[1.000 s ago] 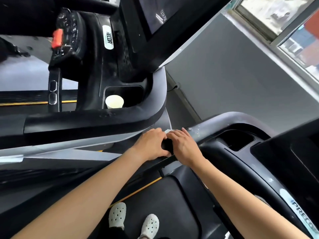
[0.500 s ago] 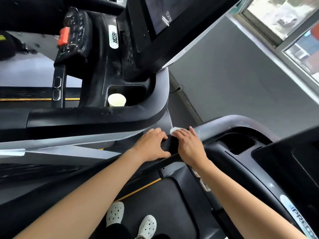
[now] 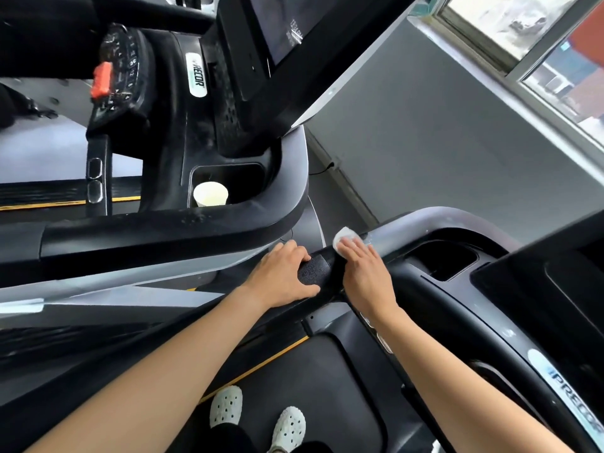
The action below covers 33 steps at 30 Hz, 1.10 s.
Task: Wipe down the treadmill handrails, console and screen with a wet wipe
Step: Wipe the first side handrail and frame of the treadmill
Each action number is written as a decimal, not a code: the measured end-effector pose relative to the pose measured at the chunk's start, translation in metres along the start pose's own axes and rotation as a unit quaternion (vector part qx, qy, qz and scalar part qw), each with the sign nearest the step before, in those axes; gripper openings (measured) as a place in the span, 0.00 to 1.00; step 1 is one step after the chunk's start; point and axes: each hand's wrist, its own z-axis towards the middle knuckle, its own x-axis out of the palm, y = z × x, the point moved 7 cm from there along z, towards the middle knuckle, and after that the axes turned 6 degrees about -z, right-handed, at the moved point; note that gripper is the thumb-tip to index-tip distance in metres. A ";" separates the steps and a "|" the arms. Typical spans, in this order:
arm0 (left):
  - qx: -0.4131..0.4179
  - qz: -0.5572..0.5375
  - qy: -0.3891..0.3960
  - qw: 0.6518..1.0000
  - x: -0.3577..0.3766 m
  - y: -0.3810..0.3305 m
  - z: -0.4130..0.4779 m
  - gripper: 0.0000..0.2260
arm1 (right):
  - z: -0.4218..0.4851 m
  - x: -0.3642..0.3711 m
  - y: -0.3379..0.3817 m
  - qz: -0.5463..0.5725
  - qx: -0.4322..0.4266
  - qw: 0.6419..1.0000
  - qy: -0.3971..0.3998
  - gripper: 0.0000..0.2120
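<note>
White wet wipe [image 3: 343, 236] lies on the handrail [image 3: 425, 220], under the flat fingers of the right hand [image 3: 366, 273], where the silver bend starts. The left hand [image 3: 281, 276] grips the handrail just beside; past the wipe it runs uncovered.

Single head-worn wide-angle view, tilted, steeply down, near the handrail [image 3: 425, 221]

The wipe [image 3: 345, 236] is white. The handrail [image 3: 313, 271] has a black, finely pebbled grip that gives way to dull silver-grey flecked with pale spots. The console [image 3: 457, 308] is black, its label [image 3: 568, 387] white with dark lettering. The neighbouring machine [image 3: 163, 230] is black, its cup [image 3: 210, 194] cream and its clip [image 3: 102, 79] red. The shoes [image 3: 226, 406] are white, dotted with holes. A yellow stripe [image 3: 261, 366] edges the dark grey belt [image 3: 310, 371]. The wall [image 3: 425, 142] is grey.
</note>
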 end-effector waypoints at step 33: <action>0.021 0.111 -0.022 0.993 0.009 -0.012 0.004 0.28 | -0.022 -0.014 -0.007 0.078 0.140 0.985 -0.068 0.16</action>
